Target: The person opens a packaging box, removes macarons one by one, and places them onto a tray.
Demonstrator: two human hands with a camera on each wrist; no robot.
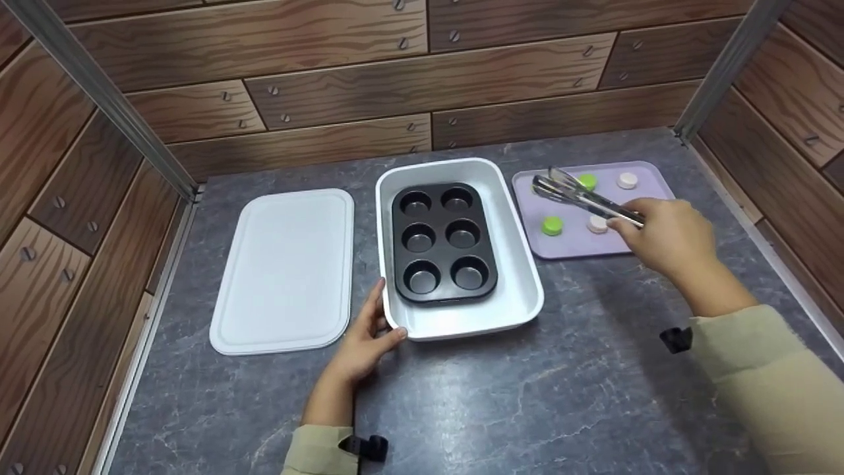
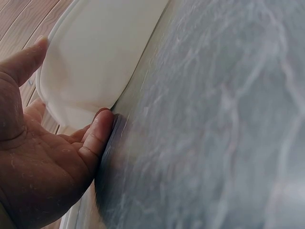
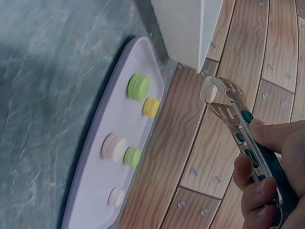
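My right hand (image 1: 672,237) grips metal tongs (image 1: 593,201) above the lilac tray (image 1: 573,247). In the right wrist view, a pale macaron (image 3: 208,89) sits between the tong tips. On the tray are two green macarons (image 1: 552,225), two pale pink ones (image 1: 628,180) and a yellow one (image 3: 151,108), mostly covered by the tongs in the head view. My left hand (image 1: 361,346) touches the near left corner of a deep white pan (image 1: 521,310), thumb at the front rim and fingers along the side. A black muffin tin (image 1: 440,254) with several bare cups lies inside the pan.
A flat white lid (image 1: 283,270) lies left of the pan on the grey marbled table (image 1: 475,402). Wood-patterned walls (image 1: 343,72) with metal corner posts (image 1: 105,86) enclose the back and both sides.
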